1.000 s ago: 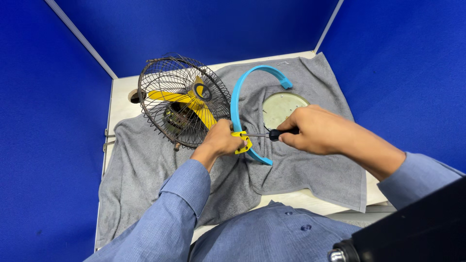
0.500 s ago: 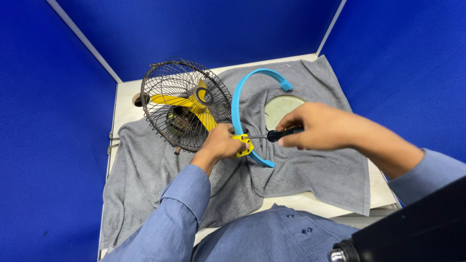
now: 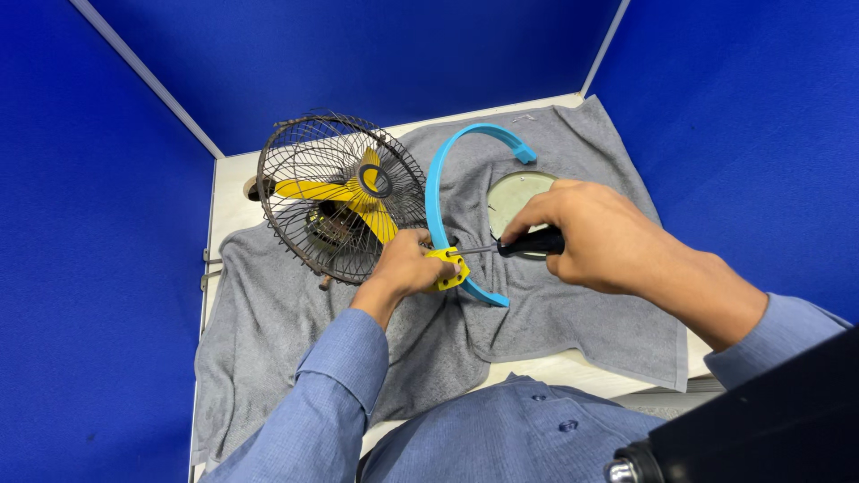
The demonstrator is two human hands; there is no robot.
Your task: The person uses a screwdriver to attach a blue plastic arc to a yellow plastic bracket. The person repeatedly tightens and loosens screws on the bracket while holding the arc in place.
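Note:
My left hand (image 3: 407, 266) grips a small yellow clip (image 3: 449, 269) fixed on a blue curved plastic ring (image 3: 436, 192). A black-handled screwdriver (image 3: 528, 243) is held in my right hand (image 3: 595, 233), its thin shaft pointing left with the tip at the yellow clip. Just left of my left hand stands a small fan with a dark wire cage (image 3: 327, 201) and yellow blades (image 3: 344, 197). All of it rests on a grey towel (image 3: 573, 313).
A pale round disc (image 3: 514, 192) lies on the towel beneath my right hand. The towel covers a white table (image 3: 228, 192) enclosed by blue partition walls (image 3: 98, 224) on the left, back and right.
The view has shifted slightly. My right hand and the screwdriver have stayed at the yellow clip, with my left hand still holding it.

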